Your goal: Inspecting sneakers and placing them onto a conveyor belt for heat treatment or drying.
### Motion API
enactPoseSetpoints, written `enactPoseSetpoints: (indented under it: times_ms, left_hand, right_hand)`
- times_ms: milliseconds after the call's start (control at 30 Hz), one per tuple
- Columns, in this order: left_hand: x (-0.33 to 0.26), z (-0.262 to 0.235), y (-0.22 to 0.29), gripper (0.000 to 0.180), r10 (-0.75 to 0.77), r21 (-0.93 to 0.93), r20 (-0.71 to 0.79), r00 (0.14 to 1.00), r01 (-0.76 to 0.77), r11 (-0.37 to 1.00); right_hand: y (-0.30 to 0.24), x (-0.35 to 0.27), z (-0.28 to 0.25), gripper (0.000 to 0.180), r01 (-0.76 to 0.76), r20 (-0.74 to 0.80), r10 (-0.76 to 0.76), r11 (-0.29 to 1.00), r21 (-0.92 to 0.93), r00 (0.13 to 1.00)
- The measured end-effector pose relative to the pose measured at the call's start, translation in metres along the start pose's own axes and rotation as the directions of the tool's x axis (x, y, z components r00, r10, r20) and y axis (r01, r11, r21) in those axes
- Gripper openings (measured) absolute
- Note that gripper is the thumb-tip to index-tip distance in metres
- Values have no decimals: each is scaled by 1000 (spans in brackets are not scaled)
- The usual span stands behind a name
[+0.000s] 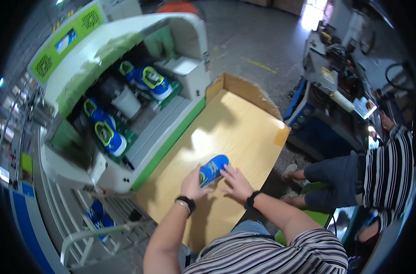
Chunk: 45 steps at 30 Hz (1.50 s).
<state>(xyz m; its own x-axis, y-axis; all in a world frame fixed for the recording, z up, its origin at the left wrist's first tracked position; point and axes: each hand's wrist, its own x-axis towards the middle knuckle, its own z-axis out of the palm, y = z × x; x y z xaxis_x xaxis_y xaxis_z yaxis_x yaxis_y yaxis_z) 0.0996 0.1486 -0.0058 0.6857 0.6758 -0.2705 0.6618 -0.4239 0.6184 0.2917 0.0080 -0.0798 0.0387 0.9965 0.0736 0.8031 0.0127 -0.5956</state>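
Note:
A blue shoe [213, 169] with yellow-green trim is held over the wooden tabletop [244, 123]. My left hand [194, 184] is closed round its heel end. On the toe side, my right hand [237, 184] has its fingers spread, with the fingertips at or very near the shoe's edge; whether they touch cannot be made out. Dark bands circle both my wrists. To the left stands a white and green machine [180, 123], its front bay holding several blue shoes [108, 137] with yellow-green collars and white soles.
A cardboard edge [251, 89] borders the table's far side. Below the machine, more blue shoes [98, 217] lie on a metal rack [80, 242]. A person in a striped top [386, 166] works at the right beside a dark blue machine [315, 121].

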Motion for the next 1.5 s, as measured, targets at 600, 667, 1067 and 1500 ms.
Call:
enactPoseSetpoints:
  times_ms: [600,667,1067,1500]
  left_hand:
    - [-163,65,-89,82,-117,28,284,952,113,993]
    - [-178,54,-119,87,-7,420,197,980,-77,904]
    - [-207,67,-196,136,-82,390,158,984,14,921]
    - [-162,130,-282,140,611,602,-298,733,-352,717]
  right_hand:
    - [-100,-93,13,67,-302,-58,309,947,111,949]
    - [-104,-98,18,65,-345,-33,352,930,126,935]
    - [-179,-170,83,64,-464,-154,491,867,181,858]
    - [-223,-171,62,73,-738,-46,741,672,65,670]
